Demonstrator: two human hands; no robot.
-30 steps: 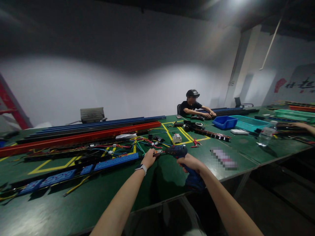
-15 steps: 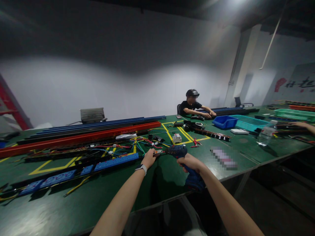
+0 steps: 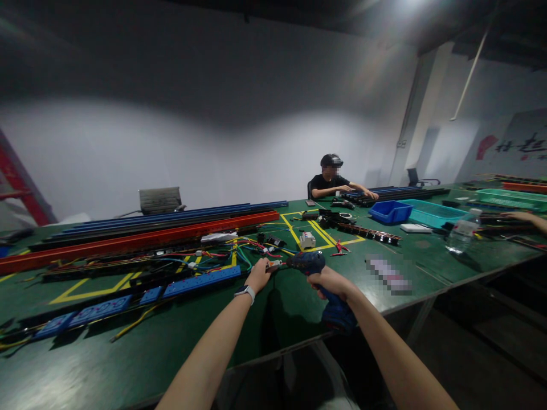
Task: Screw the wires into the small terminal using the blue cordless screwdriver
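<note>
My right hand (image 3: 331, 280) is wrapped round the grip of a blue cordless drill (image 3: 311, 263), whose nose points left above the green table (image 3: 273, 319). My left hand (image 3: 258, 275), with a white watch at the wrist, pinches a small white and orange connector (image 3: 274, 264) right at the drill's tip. Coloured wires (image 3: 248, 246) trail from there toward the table's middle. A row of blue socket strips (image 3: 200, 281) lies just left of my left hand.
Long red and blue rails (image 3: 141, 236) run along the far side. A person in black sits at the far end. A blue bin (image 3: 390, 212), teal trays (image 3: 433, 214), a water bottle (image 3: 462, 233) and another person's hand (image 3: 519, 217) are to the right. The table edge is near me.
My hands and the drill have stayed where they were. The seated person across the table has lifted their head a little and reached further right.
</note>
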